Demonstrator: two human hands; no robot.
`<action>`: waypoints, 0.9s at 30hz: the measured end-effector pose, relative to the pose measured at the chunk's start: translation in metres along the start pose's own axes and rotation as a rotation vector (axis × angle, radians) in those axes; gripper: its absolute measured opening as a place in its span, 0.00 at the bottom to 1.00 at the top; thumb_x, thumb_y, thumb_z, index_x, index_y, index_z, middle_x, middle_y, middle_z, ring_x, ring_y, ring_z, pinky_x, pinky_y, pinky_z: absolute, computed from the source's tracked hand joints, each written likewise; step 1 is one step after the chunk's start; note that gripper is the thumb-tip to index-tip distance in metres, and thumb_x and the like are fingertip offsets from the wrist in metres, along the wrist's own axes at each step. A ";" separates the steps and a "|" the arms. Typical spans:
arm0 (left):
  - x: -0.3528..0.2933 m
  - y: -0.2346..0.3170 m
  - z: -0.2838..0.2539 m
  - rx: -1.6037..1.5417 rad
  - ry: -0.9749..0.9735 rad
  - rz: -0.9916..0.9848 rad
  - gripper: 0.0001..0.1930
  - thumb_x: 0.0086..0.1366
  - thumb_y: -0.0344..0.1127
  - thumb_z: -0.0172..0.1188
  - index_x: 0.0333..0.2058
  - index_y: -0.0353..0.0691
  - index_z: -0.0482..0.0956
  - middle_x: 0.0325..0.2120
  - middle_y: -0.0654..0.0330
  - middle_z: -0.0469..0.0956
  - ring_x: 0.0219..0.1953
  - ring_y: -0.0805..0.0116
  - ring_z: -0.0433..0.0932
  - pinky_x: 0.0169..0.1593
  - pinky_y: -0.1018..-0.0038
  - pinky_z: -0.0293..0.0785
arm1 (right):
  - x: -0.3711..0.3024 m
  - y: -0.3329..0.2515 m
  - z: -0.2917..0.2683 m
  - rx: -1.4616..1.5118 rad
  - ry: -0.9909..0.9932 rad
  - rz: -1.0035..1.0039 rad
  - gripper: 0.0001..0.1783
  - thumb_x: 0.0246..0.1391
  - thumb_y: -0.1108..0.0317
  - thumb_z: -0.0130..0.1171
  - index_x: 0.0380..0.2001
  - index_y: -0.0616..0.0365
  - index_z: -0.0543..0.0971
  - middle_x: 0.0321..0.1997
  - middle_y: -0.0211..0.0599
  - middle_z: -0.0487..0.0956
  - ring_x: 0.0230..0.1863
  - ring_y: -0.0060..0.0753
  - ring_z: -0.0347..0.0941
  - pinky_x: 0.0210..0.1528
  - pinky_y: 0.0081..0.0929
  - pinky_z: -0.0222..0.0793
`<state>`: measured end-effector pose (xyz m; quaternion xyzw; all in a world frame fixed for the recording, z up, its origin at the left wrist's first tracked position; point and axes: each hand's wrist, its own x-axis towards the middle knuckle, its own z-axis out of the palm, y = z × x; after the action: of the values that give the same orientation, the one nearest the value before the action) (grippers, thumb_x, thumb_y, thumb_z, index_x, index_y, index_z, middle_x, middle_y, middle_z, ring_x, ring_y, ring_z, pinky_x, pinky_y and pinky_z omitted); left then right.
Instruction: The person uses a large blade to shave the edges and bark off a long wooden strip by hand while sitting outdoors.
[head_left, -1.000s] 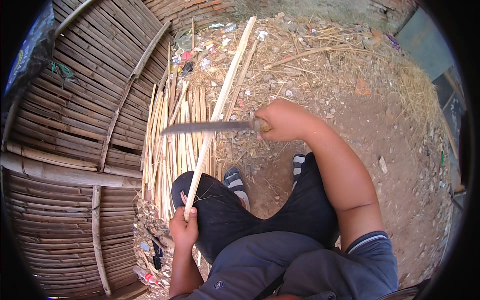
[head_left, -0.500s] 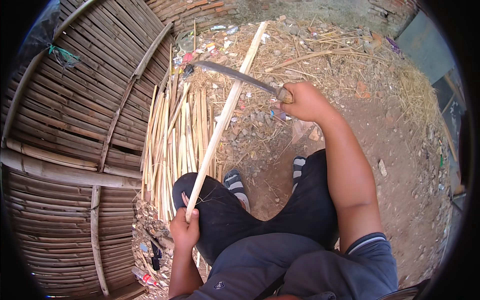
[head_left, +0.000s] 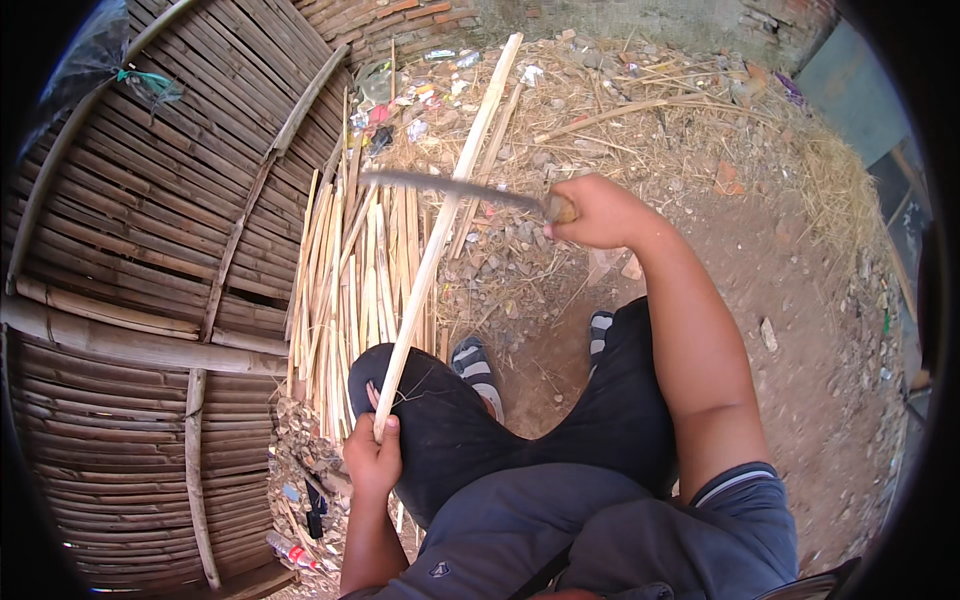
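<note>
A long pale bamboo strip [head_left: 430, 262] slants up and away across my left thigh. Its near end is gripped in my left hand [head_left: 372, 458], thumb along the side, beside my knee. My right hand [head_left: 603, 212] is closed round the short wooden handle of a machete [head_left: 500, 195]. The long dark blade, a little blurred, points left and crosses the strip above its middle. Whether the edge touches the strip or has cut into it, I cannot tell.
Several split bamboo strips [head_left: 380, 280] lie bundled left of my legs, beside a bamboo slat wall [head_left: 130, 230]. Rubble, straw and litter cover the ground ahead, up to a brick wall [head_left: 600, 25]. A plastic bottle [head_left: 290, 548] lies at lower left. My sandalled feet [head_left: 475, 370] are near the strip.
The machete has come nearer to me along the strip, its tip shifting left and down. The strip's far end has swung slightly left. My left hand keeps its hold.
</note>
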<state>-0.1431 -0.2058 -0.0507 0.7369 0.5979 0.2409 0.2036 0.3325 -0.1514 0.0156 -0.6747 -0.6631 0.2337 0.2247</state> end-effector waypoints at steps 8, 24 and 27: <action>0.002 0.004 0.000 0.017 -0.008 -0.018 0.20 0.74 0.49 0.64 0.33 0.36 0.79 0.17 0.53 0.76 0.20 0.60 0.76 0.28 0.63 0.71 | -0.008 -0.010 0.001 -0.087 0.020 0.014 0.22 0.52 0.54 0.73 0.45 0.56 0.86 0.39 0.51 0.86 0.44 0.56 0.84 0.47 0.48 0.79; 0.003 0.009 0.000 0.035 -0.017 0.000 0.20 0.76 0.49 0.63 0.31 0.36 0.77 0.16 0.61 0.72 0.21 0.73 0.69 0.28 0.68 0.68 | -0.005 0.016 -0.012 -0.141 0.308 0.235 0.18 0.52 0.57 0.73 0.41 0.58 0.85 0.39 0.51 0.86 0.44 0.56 0.84 0.47 0.48 0.78; 0.001 0.004 -0.001 0.043 -0.009 -0.006 0.21 0.74 0.50 0.64 0.33 0.36 0.79 0.18 0.52 0.77 0.20 0.58 0.77 0.29 0.62 0.72 | -0.007 -0.003 -0.009 -0.139 0.130 0.132 0.19 0.52 0.56 0.73 0.42 0.56 0.85 0.39 0.51 0.86 0.45 0.57 0.84 0.48 0.49 0.78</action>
<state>-0.1408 -0.2055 -0.0477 0.7404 0.6043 0.2241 0.1909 0.3358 -0.1588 0.0244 -0.7444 -0.6160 0.1574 0.2041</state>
